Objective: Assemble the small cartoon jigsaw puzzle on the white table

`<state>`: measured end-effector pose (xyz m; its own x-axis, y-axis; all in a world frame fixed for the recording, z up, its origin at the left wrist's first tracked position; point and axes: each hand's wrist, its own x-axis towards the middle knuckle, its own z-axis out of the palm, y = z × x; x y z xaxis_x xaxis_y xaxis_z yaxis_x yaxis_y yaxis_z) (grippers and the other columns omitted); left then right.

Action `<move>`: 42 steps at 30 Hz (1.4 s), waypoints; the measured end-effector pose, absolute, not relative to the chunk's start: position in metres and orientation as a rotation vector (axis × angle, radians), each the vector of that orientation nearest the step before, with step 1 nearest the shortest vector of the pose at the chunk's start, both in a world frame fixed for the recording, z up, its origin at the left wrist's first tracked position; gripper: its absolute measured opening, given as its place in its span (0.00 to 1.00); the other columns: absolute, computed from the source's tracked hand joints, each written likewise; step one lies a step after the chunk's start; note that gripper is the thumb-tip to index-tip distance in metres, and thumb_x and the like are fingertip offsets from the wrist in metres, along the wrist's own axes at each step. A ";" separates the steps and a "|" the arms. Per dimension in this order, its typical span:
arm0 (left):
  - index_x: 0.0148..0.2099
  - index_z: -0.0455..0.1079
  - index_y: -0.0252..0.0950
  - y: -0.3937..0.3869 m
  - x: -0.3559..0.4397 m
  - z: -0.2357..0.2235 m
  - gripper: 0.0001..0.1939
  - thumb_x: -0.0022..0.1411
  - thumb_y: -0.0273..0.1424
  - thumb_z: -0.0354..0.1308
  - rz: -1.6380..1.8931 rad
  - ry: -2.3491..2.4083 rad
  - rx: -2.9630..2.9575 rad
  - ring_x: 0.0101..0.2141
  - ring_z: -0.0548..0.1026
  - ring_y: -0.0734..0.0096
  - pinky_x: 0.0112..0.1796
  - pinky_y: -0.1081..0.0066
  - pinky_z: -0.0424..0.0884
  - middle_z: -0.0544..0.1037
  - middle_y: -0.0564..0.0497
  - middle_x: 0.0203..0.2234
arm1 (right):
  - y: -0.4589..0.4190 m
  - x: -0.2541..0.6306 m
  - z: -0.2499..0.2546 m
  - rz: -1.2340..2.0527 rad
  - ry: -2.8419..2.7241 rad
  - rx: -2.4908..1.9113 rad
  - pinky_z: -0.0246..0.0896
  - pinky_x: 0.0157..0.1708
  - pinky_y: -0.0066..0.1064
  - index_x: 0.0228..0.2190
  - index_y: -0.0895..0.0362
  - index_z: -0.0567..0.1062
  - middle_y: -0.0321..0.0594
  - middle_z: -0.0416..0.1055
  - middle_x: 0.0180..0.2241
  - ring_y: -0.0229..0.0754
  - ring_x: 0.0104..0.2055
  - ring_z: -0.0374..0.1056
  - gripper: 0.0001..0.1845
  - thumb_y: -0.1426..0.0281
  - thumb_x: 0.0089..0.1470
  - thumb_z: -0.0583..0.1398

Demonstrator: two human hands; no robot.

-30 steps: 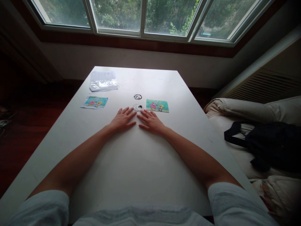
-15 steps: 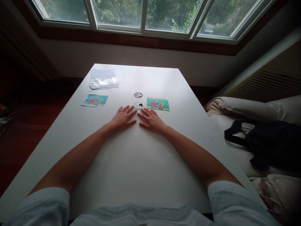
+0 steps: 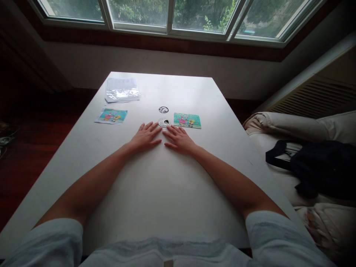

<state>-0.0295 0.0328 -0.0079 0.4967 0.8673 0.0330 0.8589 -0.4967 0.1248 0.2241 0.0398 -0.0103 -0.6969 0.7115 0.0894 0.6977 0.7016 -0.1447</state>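
Flat on the white table (image 3: 155, 189) lies my left hand (image 3: 145, 136), its fingers spread and nothing held. Opposite it my right hand (image 3: 179, 139) also rests open, palm down. Just past the fingertips of both is a round black-and-white piece (image 3: 164, 122) with a dark spot. A second round black-and-white piece (image 3: 163, 109) lies a little farther off. Right of these is a teal jigsaw puzzle (image 3: 187, 120) with pink and yellow cartoon figures, its pieces joined. To the left sits a printed picture (image 3: 111, 116) showing similar figures.
Papers in a clear plastic sleeve (image 3: 122, 90) lie at the table's far left corner. A sofa (image 3: 289, 126) with a dark bag (image 3: 325, 168) on it stands along the right side. Beyond the table is a wall with a window (image 3: 169, 16).
Both hands stay in place on the table. The whole view has shifted very slightly, with the table and pieces a little higher in the picture.
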 end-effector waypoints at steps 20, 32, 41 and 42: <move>0.74 0.53 0.48 0.031 -0.029 -0.004 0.35 0.71 0.54 0.45 0.140 1.526 2.613 0.73 0.45 0.51 0.69 0.46 0.42 0.48 0.50 0.74 | 0.038 0.223 -0.006 0.158 -2.772 -1.159 0.35 0.72 0.54 0.70 0.50 0.58 0.46 0.45 0.73 0.55 0.75 0.41 0.37 0.47 0.68 0.49; 0.74 0.52 0.48 0.032 -0.030 -0.007 0.35 0.71 0.54 0.45 0.138 1.523 2.632 0.72 0.45 0.51 0.69 0.46 0.43 0.48 0.50 0.74 | 0.038 0.223 -0.008 0.153 -2.770 -1.154 0.35 0.72 0.54 0.70 0.51 0.58 0.47 0.45 0.73 0.55 0.75 0.41 0.37 0.47 0.68 0.49; 0.74 0.52 0.48 0.032 -0.029 -0.006 0.35 0.71 0.54 0.45 0.143 1.524 2.613 0.73 0.44 0.51 0.69 0.46 0.42 0.48 0.50 0.74 | 0.039 0.223 -0.007 0.159 -2.774 -1.165 0.35 0.72 0.55 0.70 0.50 0.58 0.46 0.45 0.74 0.56 0.75 0.41 0.37 0.47 0.67 0.49; 0.74 0.52 0.48 0.032 -0.029 -0.006 0.35 0.71 0.54 0.45 0.142 1.523 2.613 0.73 0.44 0.51 0.69 0.46 0.42 0.48 0.50 0.74 | 0.039 0.223 -0.007 0.160 -2.775 -1.167 0.35 0.72 0.55 0.70 0.50 0.58 0.46 0.45 0.74 0.56 0.75 0.41 0.37 0.47 0.67 0.49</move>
<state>-0.0286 0.0317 -0.0056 0.4912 0.8708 0.0235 0.8600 -0.4890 0.1456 0.2233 0.0386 -0.0073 -0.6935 0.7165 0.0759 0.7030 0.6959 -0.1466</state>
